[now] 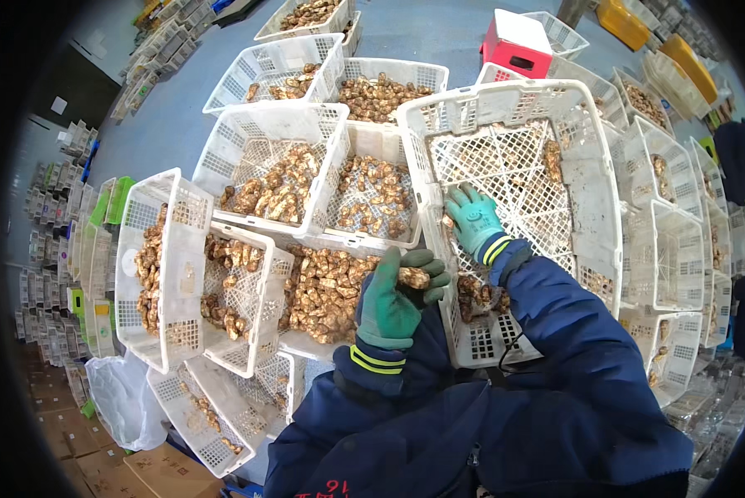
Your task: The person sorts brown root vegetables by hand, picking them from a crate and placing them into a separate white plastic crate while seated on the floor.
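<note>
My left hand [388,305], in a green coated glove, is palm up with its fingers curled around a brown-and-white mushroom [414,277]. It hovers above the right end of a crate piled with similar mushrooms [326,292]. My right hand [474,221], gloved alike, reaches palm down into a large white plastic crate [596,205], by its left wall. Its fingers look somewhat spread, and a small mushroom piece [448,221] shows beside the thumb. Several dark mushrooms [475,295] lie in that crate below my right wrist, and another mushroom [552,160] lies at its far right.
White lattice crates with sorted mushrooms stand ahead and left, including one crate [273,112] and a tilted one [186,274]. More crates [677,249] line the right. Beyond is a red box with a white top [519,40]. A plastic bag [127,398] and cardboard boxes [170,470] lie lower left.
</note>
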Action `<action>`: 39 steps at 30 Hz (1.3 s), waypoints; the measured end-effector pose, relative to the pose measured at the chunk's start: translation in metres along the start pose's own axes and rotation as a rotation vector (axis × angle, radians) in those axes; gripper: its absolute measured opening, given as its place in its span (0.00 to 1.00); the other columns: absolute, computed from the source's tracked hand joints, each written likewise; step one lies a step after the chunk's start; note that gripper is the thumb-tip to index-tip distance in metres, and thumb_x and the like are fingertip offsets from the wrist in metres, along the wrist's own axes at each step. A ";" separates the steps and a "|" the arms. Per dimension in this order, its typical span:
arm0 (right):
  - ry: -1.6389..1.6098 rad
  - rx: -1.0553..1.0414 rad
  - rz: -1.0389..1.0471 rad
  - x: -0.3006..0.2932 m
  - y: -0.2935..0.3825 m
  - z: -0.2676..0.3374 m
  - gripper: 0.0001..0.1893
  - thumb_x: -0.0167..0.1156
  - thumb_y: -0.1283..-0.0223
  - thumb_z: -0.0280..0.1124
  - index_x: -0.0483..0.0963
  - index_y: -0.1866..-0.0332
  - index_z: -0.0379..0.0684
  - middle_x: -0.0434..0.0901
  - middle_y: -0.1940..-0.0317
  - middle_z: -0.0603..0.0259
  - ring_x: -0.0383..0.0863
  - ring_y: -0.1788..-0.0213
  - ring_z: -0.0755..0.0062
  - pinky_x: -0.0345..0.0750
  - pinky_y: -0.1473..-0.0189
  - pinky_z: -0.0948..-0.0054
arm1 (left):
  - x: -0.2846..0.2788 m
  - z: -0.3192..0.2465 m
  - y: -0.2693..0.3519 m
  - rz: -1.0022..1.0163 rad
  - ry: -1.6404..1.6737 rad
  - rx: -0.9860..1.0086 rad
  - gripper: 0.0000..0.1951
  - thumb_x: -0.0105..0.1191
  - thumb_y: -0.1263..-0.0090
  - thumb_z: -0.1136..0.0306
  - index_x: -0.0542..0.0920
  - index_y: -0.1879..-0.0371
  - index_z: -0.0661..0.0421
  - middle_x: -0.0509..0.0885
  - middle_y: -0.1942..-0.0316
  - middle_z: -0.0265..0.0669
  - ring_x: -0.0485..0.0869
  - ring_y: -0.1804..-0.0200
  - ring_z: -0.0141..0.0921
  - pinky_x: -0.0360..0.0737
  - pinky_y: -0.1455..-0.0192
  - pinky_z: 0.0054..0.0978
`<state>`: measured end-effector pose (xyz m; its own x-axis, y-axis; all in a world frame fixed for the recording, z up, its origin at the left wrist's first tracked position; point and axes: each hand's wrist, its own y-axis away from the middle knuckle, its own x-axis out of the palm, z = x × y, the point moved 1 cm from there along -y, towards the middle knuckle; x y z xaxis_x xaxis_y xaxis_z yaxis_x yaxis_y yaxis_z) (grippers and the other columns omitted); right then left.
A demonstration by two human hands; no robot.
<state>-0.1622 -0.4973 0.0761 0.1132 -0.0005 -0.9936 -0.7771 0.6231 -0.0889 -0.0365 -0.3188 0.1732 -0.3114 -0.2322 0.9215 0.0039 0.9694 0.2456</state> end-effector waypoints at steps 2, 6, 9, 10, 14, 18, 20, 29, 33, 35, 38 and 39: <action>-0.079 0.005 -0.059 0.000 0.006 -0.006 0.16 0.60 0.51 0.34 0.75 0.54 0.44 0.73 0.45 0.60 0.67 0.39 0.57 0.68 0.44 0.56 | -0.002 -0.003 0.008 -0.169 -0.135 0.042 0.25 0.46 0.28 0.48 0.77 0.56 0.63 0.78 0.58 0.44 0.79 0.54 0.41 0.78 0.55 0.31; -0.526 0.343 0.223 -0.037 0.009 -0.022 0.10 0.60 0.46 0.34 0.74 0.61 0.41 0.79 0.68 0.59 0.80 0.65 0.61 0.77 0.61 0.64 | -0.008 -0.008 0.003 -0.095 -0.083 0.055 0.25 0.45 0.28 0.47 0.78 0.55 0.61 0.79 0.56 0.43 0.79 0.52 0.40 0.78 0.48 0.38; -1.635 0.626 0.404 -0.063 0.029 -0.031 0.08 0.57 0.38 0.27 0.73 0.58 0.35 0.81 0.64 0.54 0.80 0.71 0.72 0.79 0.69 0.75 | 0.007 -0.003 0.011 -0.138 -0.042 0.052 0.25 0.46 0.28 0.50 0.71 0.45 0.61 0.76 0.49 0.44 0.75 0.44 0.41 0.74 0.41 0.39; -1.937 0.493 0.450 -0.076 0.036 -0.029 0.10 0.57 0.38 0.27 0.72 0.55 0.34 0.81 0.61 0.52 0.81 0.68 0.69 0.81 0.65 0.72 | 0.006 -0.002 0.011 -0.076 -0.063 0.078 0.26 0.45 0.26 0.55 0.66 0.38 0.62 0.74 0.43 0.48 0.72 0.38 0.43 0.72 0.36 0.43; -2.246 0.313 0.397 -0.119 0.067 -0.007 0.21 0.53 0.35 0.32 0.66 0.42 0.30 0.78 0.50 0.46 0.84 0.54 0.56 0.80 0.47 0.60 | 0.016 0.006 0.019 0.079 -0.186 0.117 0.23 0.45 0.26 0.63 0.65 0.36 0.61 0.75 0.43 0.47 0.74 0.39 0.42 0.74 0.39 0.41; -2.376 0.272 0.293 -0.132 0.091 0.007 0.27 0.50 0.35 0.30 0.57 0.34 0.30 0.69 0.39 0.44 0.79 0.46 0.50 0.80 0.46 0.57 | 0.027 0.010 0.026 0.114 -0.371 0.065 0.25 0.51 0.28 0.58 0.68 0.39 0.64 0.79 0.49 0.45 0.78 0.45 0.38 0.77 0.44 0.36; -2.367 0.315 0.214 -0.135 0.102 0.010 0.25 0.49 0.35 0.30 0.58 0.35 0.30 0.70 0.41 0.45 0.80 0.48 0.53 0.81 0.49 0.60 | 0.023 0.012 0.028 0.165 -0.426 0.086 0.26 0.51 0.29 0.57 0.68 0.40 0.64 0.79 0.50 0.44 0.78 0.47 0.37 0.77 0.46 0.34; -2.249 0.351 0.085 -0.159 0.133 0.036 0.20 0.51 0.34 0.30 0.67 0.41 0.28 0.80 0.61 0.53 0.83 0.63 0.68 0.81 0.57 0.73 | 0.024 0.008 0.041 0.202 -0.467 0.033 0.27 0.45 0.27 0.53 0.66 0.38 0.62 0.77 0.47 0.41 0.78 0.45 0.39 0.75 0.43 0.38; -2.147 0.349 0.061 -0.155 0.138 0.036 0.18 0.52 0.35 0.33 0.70 0.48 0.29 0.81 0.61 0.51 0.82 0.63 0.69 0.80 0.58 0.73 | 0.042 0.012 0.043 0.178 -0.252 -0.026 0.34 0.37 0.26 0.44 0.60 0.33 0.62 0.70 0.37 0.48 0.71 0.37 0.44 0.70 0.36 0.42; -1.968 0.346 0.014 -0.158 0.139 0.038 0.19 0.54 0.36 0.35 0.71 0.48 0.30 0.81 0.62 0.52 0.82 0.63 0.71 0.80 0.58 0.74 | 0.041 0.010 0.041 0.204 -0.219 -0.051 0.36 0.36 0.28 0.41 0.61 0.33 0.62 0.72 0.39 0.48 0.71 0.37 0.44 0.70 0.36 0.42; -1.606 0.374 -0.072 -0.167 0.126 0.056 0.19 0.56 0.38 0.39 0.72 0.50 0.33 0.82 0.63 0.54 0.82 0.63 0.73 0.78 0.60 0.75 | 0.038 0.014 0.037 0.145 -0.216 -0.059 0.40 0.36 0.31 0.35 0.62 0.35 0.62 0.74 0.42 0.46 0.73 0.41 0.42 0.71 0.39 0.41; -1.426 0.400 -0.120 -0.168 0.120 0.063 0.19 0.57 0.39 0.40 0.73 0.51 0.34 0.83 0.63 0.55 0.82 0.64 0.74 0.78 0.62 0.74 | 0.037 0.017 0.035 0.066 -0.253 -0.046 0.41 0.36 0.32 0.33 0.63 0.36 0.62 0.75 0.44 0.45 0.76 0.44 0.41 0.73 0.41 0.40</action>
<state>-0.2356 -0.3733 0.2367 0.8430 0.5350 -0.0566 -0.5288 0.8433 0.0961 -0.0643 -0.2917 0.2104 -0.5366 -0.1352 0.8329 0.0740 0.9757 0.2060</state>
